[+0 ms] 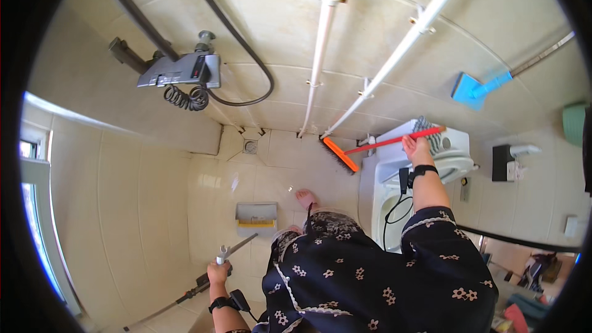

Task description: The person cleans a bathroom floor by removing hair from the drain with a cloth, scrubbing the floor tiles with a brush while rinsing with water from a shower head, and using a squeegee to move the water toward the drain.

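Note:
My right hand (pixel 417 149) is closed round the red handle of a broom (pixel 382 143), above the toilet. The broom's orange head (pixel 339 154), with dark bristles, meets the floor by the wall pipes. My left hand (pixel 219 272) at lower left grips a grey pole that runs toward a long-handled dustpan (pixel 256 214). The pan is grey with a yellow strip and rests on the floor in front of my feet. A white clip stands out from the pole just above my fingers.
A white toilet (pixel 394 200) with a striped cloth (pixel 425 126) on its tank stands to the right. Two white pipes (pixel 324 31) run down the tiled wall. A grey shower unit (pixel 182 71), a floor drain (pixel 250 146) and a blue cleaning head on a pole (pixel 472 89) are around.

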A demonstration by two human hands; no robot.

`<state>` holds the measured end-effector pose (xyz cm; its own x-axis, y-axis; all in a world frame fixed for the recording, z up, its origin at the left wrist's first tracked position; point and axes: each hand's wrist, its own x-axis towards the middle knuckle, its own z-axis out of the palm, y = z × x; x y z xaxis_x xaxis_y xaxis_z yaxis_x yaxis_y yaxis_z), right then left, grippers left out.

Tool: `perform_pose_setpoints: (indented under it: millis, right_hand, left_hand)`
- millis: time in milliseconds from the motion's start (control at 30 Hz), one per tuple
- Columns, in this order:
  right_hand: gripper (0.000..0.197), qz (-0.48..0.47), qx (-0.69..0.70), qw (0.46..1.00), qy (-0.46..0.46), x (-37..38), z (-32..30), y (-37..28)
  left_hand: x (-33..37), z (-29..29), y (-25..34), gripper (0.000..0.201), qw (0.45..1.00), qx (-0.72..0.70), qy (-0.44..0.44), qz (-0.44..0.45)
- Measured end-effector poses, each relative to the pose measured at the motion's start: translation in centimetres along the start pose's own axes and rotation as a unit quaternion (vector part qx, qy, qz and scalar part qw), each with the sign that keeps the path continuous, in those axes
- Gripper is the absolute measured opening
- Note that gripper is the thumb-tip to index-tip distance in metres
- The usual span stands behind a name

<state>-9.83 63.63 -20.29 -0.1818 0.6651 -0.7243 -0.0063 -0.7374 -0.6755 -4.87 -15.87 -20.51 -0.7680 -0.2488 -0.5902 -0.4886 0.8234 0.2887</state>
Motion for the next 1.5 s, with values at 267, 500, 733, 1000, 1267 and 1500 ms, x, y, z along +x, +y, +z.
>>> perform_pose_setpoints:
  millis: [267, 500, 733, 1000, 1267, 1500]
  right_hand:
    - [0.024, 0.027, -0.505, 0.805, -0.31, -13.5, 14.9, 9.2]
    - [0.021, -0.471, -0.289, 0.532, -0.642, -41.3, 39.5, 13.2]
    - [0.075, -0.539, -0.413, 0.505, -0.533, -46.1, 55.0, 22.7]
    - [0.041, -0.607, -0.486, 0.435, -0.454, -46.5, 60.4, 24.8]
    - [0.017, -0.375, -0.177, 0.45, -0.791, -53.1, 57.4, 24.2]
    - [0.05, -0.132, -0.405, 0.261, -0.867, -46.5, 37.5, 31.3]
  left_hand:
    - [-3.1, 0.1, 2.9, 0.033, 0.994, -0.054, -0.022, -0.087]
    - [-6.3, 2.8, 2.1, 0.039, 0.985, -0.116, 0.009, -0.124]
    - [-9.2, 7.9, 1.2, 0.036, 0.967, -0.182, 0.031, -0.176]
    - [-11.3, 12.1, 2.0, 0.031, 0.951, -0.225, 0.057, -0.205]
    - [-12.8, 8.9, 4.3, 0.034, 0.897, -0.332, 0.138, -0.256]
    - [-12.1, 6.3, 5.7, 0.024, 0.78, -0.531, 0.172, -0.284]
